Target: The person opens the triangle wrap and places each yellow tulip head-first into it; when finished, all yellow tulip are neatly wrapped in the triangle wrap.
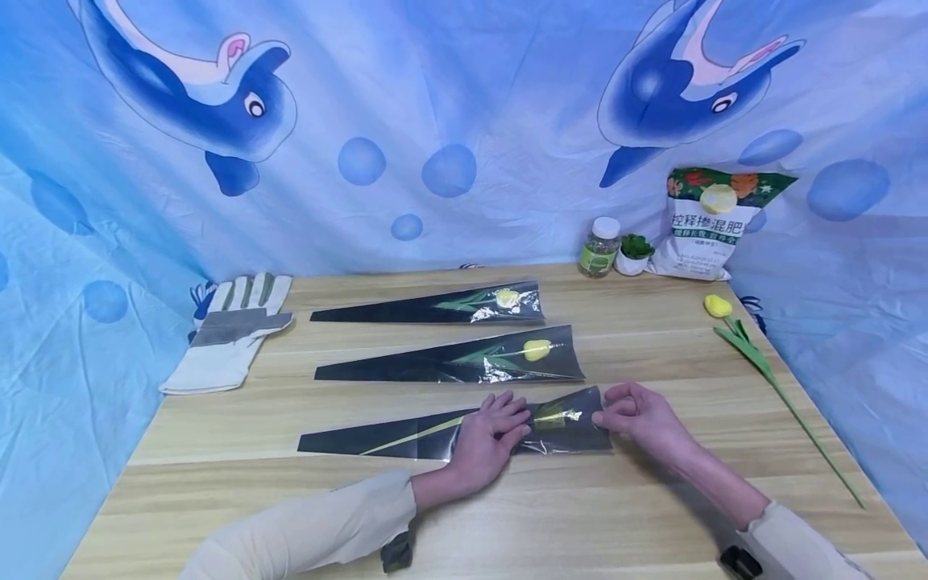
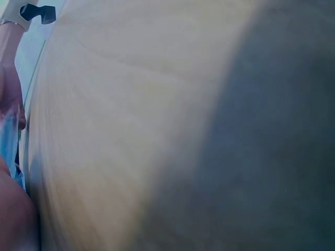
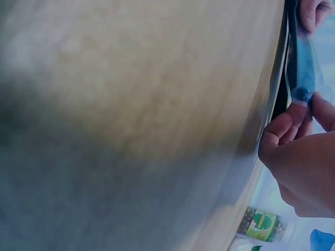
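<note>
The nearest clear-and-black flower sleeve (image 1: 341,442) lies across the table, its wide mouth to the right. Inside it, under the film, are a yellow tulip head (image 1: 548,416) and a pale stem. My left hand (image 1: 484,445) rests on the middle of this sleeve with fingers extended. At the mouth, my right hand (image 1: 645,420) pinches the raised film edge between thumb and fingers, which the right wrist view also shows. Behind it lie a middle sleeve (image 1: 377,369) and a far sleeve (image 1: 370,309), each with a yellow tulip inside. The left wrist view shows mostly tabletop.
A loose yellow tulip (image 1: 757,366) lies along the right side. White-and-grey gloves (image 1: 225,338) sit at the left edge. By the back curtain stand a lidded jar (image 1: 598,248), a small potted plant (image 1: 634,254) and a printed fertilizer bag (image 1: 706,225).
</note>
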Tool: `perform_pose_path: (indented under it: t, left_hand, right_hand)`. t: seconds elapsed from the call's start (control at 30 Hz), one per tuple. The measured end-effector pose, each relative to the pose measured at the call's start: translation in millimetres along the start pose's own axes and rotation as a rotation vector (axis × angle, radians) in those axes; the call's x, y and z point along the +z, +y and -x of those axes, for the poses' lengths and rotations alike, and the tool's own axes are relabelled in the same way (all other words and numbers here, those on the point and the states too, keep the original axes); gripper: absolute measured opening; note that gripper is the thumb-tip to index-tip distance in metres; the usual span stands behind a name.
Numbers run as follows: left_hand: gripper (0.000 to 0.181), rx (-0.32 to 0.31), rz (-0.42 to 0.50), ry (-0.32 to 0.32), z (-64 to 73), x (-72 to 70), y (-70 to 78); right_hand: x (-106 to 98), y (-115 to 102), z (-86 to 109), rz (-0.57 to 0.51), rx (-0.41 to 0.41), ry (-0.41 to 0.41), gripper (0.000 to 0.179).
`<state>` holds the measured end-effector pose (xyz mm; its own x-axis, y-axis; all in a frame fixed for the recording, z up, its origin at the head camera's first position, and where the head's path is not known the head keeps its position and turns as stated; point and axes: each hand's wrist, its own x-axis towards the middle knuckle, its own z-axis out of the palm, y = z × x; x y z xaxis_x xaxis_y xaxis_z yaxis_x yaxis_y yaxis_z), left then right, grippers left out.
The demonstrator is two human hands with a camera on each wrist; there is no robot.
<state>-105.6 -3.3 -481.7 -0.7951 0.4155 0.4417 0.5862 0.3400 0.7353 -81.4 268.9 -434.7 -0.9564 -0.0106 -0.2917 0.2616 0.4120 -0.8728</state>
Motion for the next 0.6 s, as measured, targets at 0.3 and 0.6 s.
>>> perform_pose_path:
  t: [0.3, 0.6]
  left_hand:
    - [0.02, -0.085, 0.192, 0.071, -0.8, -2.3, 0.3]
    - [0.018, -0.142, 0.384, 0.112, -2.3, -4.2, 4.6]
  right_hand:
    - [2.5, 0.9, -0.3, -0.003, -0.014, 0.002, 0.057]
    - [1.7, 1.6, -3.5, -0.076, -0.011, -0.022, 0.051]
